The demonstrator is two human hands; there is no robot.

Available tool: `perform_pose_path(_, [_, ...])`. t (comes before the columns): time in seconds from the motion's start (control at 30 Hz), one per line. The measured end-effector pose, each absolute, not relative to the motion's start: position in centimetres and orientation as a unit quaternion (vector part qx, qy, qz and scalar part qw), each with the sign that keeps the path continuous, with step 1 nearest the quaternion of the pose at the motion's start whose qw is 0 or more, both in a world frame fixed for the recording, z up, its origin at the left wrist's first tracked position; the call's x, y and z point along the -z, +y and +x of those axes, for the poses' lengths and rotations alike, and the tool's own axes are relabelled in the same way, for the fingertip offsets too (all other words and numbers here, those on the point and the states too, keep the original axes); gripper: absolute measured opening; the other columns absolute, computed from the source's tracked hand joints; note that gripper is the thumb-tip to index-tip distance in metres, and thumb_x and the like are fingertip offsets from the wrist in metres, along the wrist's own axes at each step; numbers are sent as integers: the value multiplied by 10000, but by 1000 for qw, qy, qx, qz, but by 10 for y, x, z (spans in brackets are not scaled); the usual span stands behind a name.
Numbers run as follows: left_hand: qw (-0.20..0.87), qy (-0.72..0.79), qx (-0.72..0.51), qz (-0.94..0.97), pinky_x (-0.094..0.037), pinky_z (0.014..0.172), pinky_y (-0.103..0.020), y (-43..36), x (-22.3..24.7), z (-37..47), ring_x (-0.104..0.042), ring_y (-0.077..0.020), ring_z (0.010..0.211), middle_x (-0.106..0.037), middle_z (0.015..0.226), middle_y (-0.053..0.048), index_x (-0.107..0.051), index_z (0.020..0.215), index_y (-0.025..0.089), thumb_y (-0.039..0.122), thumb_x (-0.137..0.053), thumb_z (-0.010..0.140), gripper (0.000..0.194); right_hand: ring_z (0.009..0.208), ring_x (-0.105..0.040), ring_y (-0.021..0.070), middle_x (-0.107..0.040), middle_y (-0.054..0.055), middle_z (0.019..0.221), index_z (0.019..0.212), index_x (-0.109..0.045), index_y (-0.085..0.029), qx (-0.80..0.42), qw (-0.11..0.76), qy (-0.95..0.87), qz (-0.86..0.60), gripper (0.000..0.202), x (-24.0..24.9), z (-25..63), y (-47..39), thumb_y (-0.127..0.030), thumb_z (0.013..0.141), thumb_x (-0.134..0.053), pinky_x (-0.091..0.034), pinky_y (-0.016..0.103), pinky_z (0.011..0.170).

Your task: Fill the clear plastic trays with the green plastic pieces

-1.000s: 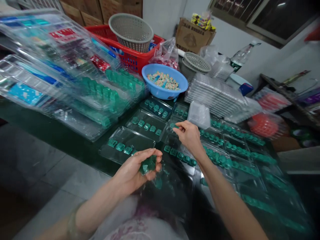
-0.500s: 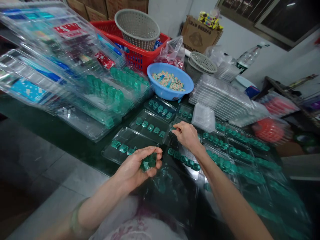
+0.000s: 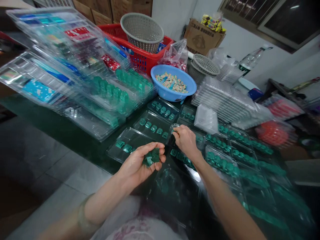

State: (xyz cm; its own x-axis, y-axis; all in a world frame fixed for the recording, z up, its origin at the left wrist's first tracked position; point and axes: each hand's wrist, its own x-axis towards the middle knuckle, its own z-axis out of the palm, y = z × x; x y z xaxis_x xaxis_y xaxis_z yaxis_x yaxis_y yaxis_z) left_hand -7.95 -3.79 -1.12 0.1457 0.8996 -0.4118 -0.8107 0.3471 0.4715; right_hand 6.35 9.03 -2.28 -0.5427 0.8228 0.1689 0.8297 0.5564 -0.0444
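My left hand (image 3: 147, 160), palm up, is curled round several small translucent green plastic pieces (image 3: 151, 156). To its right, my right hand (image 3: 184, 140) reaches over a clear plastic tray (image 3: 172, 128). Its thumb and fingers are pinched together, and what lies between them is hidden. Clear trays cover the dark green table around both hands. Rows of green pieces (image 3: 154, 128) sit in the tray beyond my left hand. A second row (image 3: 222, 163) shows in a tray right of my right forearm.
At left, clear cases (image 3: 75, 66) holding coloured packets and green pieces are stacked high. A blue basin (image 3: 174, 85) of small pieces stands at the back, by a red basket (image 3: 142, 61) carrying a grey colander (image 3: 142, 33). Right of the basin are stacked clear trays (image 3: 227, 100).
The whole view has shifted slightly, so things appear a little lower and further right. My right hand stays pinched over the tray area; my left still holds the green pieces.
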Motion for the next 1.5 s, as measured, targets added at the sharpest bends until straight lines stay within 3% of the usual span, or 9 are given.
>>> perform_pose_path(0.23, [746,317,-584,52,-473,533,-236,-32,7,-76,-585,-176,683,-569,788,-82,-629,842,70,202,-516,802,179,767,-564,177,-630,47,875,1042,-577,-189,-30,141,-855,-499,265,27,81,93,-197,789,-499,-404,279,705])
perform_pose_path(0.4, [759,271,-592,-7,-501,697,-326,-26,9,-70,-605,-260,835,-614,832,-142,-623,880,34,250,-507,812,255,766,-556,177,-588,65,945,1137,-514,-177,-51,230,-849,-473,362,9,87,76,-155,777,-478,-420,288,679])
perform_pose_path(0.53, [776,226,-587,-43,-479,776,-398,-22,12,-66,-599,-289,896,-632,871,-165,-613,912,26,265,-468,833,290,766,-539,158,-580,32,873,1014,-571,-217,-128,287,-862,-399,212,-14,89,34,-212,825,-478,-421,277,685])
perform_pose_path(0.73, [788,231,-570,-23,-489,682,-301,-22,12,-59,-617,-218,786,-652,900,-167,-618,929,25,262,-455,844,301,792,-477,199,-568,39,773,848,-610,-193,-78,189,-901,-381,91,-21,84,-5,-227,778,-564,-388,318,685])
perform_pose_path(0.97, [780,253,-573,6,-486,688,-264,-25,13,-54,-608,-176,758,-656,851,-126,-650,868,50,241,-502,822,246,771,-462,183,-560,31,753,763,-585,-185,-107,230,-874,-415,72,-10,88,-7,-199,796,-523,-374,324,713])
perform_pose_path(1.13, [753,322,-562,116,-478,669,-257,-33,15,-48,-582,-138,705,-624,793,-62,-660,849,97,134,-603,744,125,740,-474,157,-555,13,729,730,-561,-179,-226,282,-827,-431,64,-5,98,-2,-212,782,-544,-374,289,682])
perform_pose_path(1.37, [762,372,-481,221,-337,436,-178,-36,9,-52,-481,-82,539,-513,630,-10,-634,740,119,255,-660,717,140,624,-487,110,-559,-12,660,710,-561,-163,-502,279,-692,-437,137,-4,104,0,-282,778,-565,-379,236,594])
perform_pose_path(1.5, [834,345,-396,171,-221,364,-157,-34,11,-56,-477,-88,525,-508,664,-33,-624,747,113,296,-648,723,186,677,-530,120,-574,-6,680,723,-560,-161,-591,277,-636,-411,156,-7,108,-3,-303,790,-556,-405,254,662])
